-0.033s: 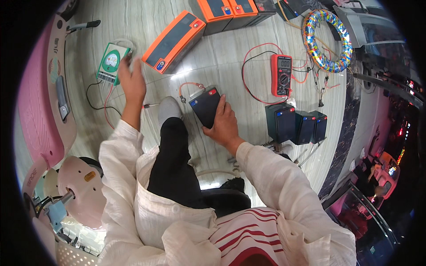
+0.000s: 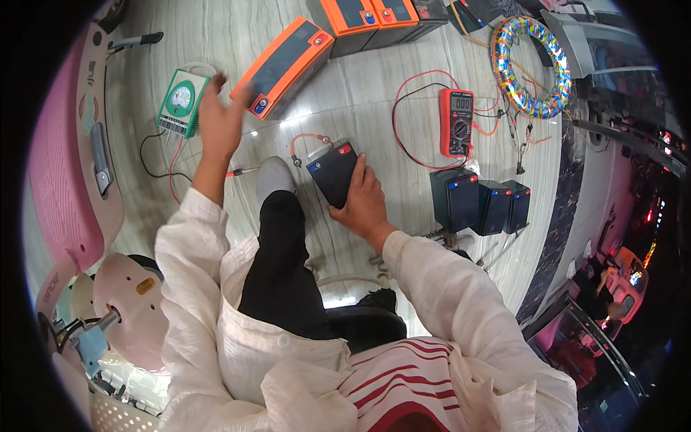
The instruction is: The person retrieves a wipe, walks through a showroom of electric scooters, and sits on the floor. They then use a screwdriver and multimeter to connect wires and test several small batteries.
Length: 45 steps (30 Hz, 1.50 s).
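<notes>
My right hand grips the right side of a small black battery with red and blue terminals, which sits on the floor beside my shoe. Raised over the floor, my left hand holds nothing, its fingers apart. It is between a green and white analog tester with a dial and a large orange and black battery. A short orange lead lies just above the small battery. Near my left wrist a probe with a red end rests on the floor.
A red digital multimeter lies to the right with its leads, above several small black batteries. A coil wrapped in colourful film is at the upper right. More orange batteries stand at the back; a pink scooter borders the left.
My left hand has shifted slightly to the right, away from the tester, with its fingers spread. My right hand and the small battery have stayed put.
</notes>
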Each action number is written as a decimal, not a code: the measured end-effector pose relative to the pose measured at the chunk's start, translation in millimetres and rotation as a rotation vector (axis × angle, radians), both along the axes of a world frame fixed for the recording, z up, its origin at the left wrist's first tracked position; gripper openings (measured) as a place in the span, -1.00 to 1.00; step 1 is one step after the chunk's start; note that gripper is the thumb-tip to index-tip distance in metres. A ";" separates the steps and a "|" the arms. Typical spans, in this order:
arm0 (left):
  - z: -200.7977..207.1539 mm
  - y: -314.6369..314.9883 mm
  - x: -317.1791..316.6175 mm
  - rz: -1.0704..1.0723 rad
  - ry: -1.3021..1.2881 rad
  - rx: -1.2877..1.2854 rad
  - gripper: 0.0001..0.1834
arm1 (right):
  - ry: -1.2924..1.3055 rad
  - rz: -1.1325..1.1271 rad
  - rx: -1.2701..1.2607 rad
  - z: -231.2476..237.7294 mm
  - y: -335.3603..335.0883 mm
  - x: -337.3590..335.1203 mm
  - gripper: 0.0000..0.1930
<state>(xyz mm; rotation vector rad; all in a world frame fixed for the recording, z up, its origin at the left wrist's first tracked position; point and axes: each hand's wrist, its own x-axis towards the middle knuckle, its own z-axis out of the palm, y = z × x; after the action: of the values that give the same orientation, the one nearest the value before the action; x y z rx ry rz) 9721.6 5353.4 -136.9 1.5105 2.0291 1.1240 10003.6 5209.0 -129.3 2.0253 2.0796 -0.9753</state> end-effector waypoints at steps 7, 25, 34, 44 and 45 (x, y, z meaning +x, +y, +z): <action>56.5 35.2 37.0 -0.313 0.514 -0.455 0.04 | -0.052 -0.001 -0.022 3.9 9.9 -15.3 0.35; 47.7 -29.3 34.5 -0.451 0.264 0.025 -0.25 | 0.161 0.194 0.465 19.9 49.6 -24.5 -0.09; -15.3 -114.2 14.5 -0.018 -0.152 -0.114 -0.83 | -0.079 0.601 -0.060 -25.5 119.3 -55.6 -0.48; -39.5 -118.7 29.3 -0.574 0.217 -0.406 -0.63 | -0.153 0.468 -0.222 -36.0 126.4 -74.2 -0.25; -38.5 -116.6 30.6 -0.560 0.201 -0.443 -0.61 | -0.129 0.463 -0.155 -38.0 123.0 -69.9 -0.25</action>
<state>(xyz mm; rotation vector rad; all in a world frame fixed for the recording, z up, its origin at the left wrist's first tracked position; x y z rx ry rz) 9752.2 5236.7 -175.4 1.8218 1.6472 0.2943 9933.7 5332.1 -167.3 1.3989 2.1787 -0.8613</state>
